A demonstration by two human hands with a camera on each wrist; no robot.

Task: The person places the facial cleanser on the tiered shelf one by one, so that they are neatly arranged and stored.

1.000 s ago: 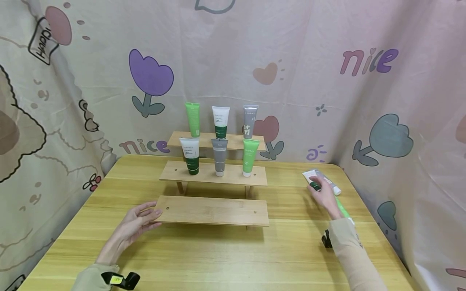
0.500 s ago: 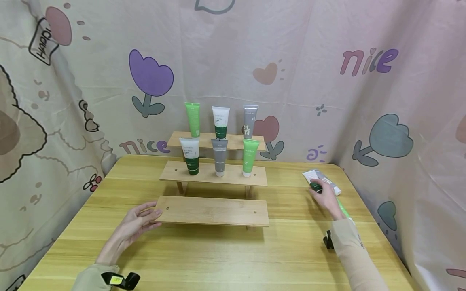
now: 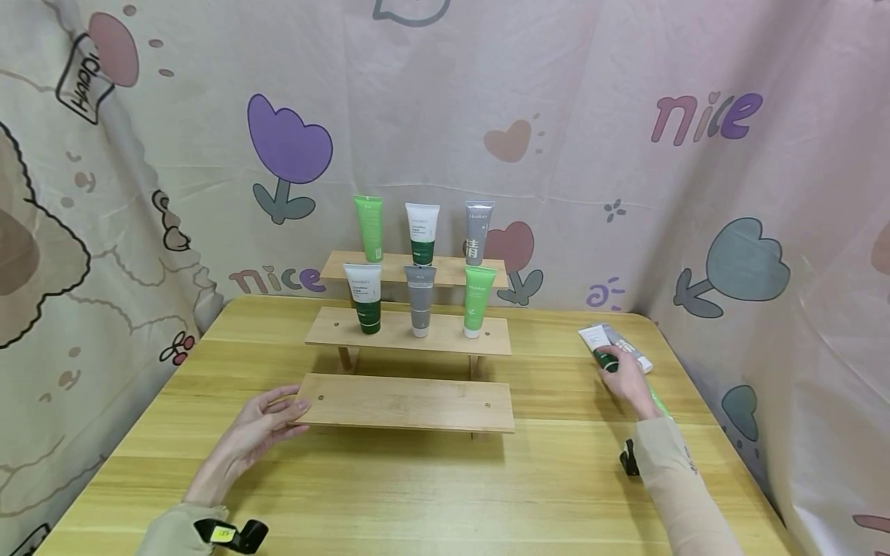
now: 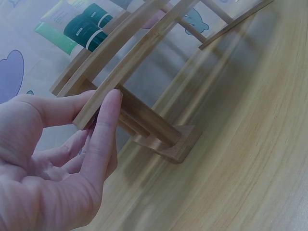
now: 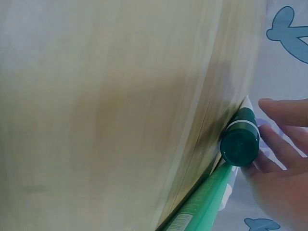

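My left hand (image 3: pixel 260 425) pinches the left end of the lowest board of a three-tier wooden display stand (image 3: pixel 410 403); the left wrist view shows thumb and finger on opposite faces of the board (image 4: pixel 108 91). At the right of the table, my right hand (image 3: pixel 629 384) is at the dark-green cap of a lying white-and-green squeeze tube (image 3: pixel 596 337). In the right wrist view its fingers (image 5: pixel 276 144) are loosely bent beside the cap (image 5: pixel 239 144), not wrapped round it. A grey tube (image 3: pixel 629 347) and a bright green tube (image 5: pixel 204 197) lie against it, partly hidden.
Three tubes stand on the top tier: green (image 3: pixel 371 228), white-and-green (image 3: pixel 422 232) and grey (image 3: pixel 478 232). The middle tier carries white-and-green (image 3: pixel 365 297), grey (image 3: pixel 420 301) and green (image 3: pixel 477 301) ones. A patterned curtain (image 3: pixel 556 69) surrounds the wooden table (image 3: pixel 417 494).
My right hand has shifted slightly right along the lying white-and-green tube, so more of its dark-green end shows. The left hand and the stand stay where they were.
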